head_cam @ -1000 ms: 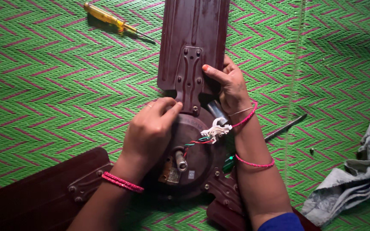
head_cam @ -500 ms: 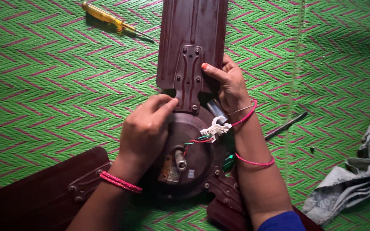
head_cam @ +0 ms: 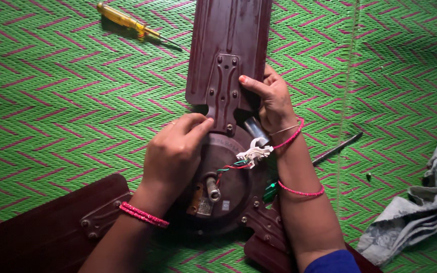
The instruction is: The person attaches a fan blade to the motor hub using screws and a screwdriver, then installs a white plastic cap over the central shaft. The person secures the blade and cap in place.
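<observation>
A dark brown ceiling fan lies on a green woven mat, its round motor housing (head_cam: 233,187) in the middle. My left hand (head_cam: 173,154) pinches at the base of the upper blade's metal bracket (head_cam: 222,91), fingertips on a small screw there that I cannot see clearly. My right hand (head_cam: 274,101) grips the right edge of the upper blade (head_cam: 228,30), thumb pressed on its face beside the bracket. A white wire connector (head_cam: 254,150) with red and green wires sits on the housing between my hands.
A yellow-handled screwdriver (head_cam: 125,20) lies at the top left. A dark slim tool (head_cam: 337,149) lies right of my right wrist. A grey cloth (head_cam: 421,202) is bunched at the right edge. Another blade (head_cam: 41,227) extends to the lower left.
My left hand's fingertips shifted slightly at the bracket's base, up and then back towards it. My right hand and the blade stayed in place.
</observation>
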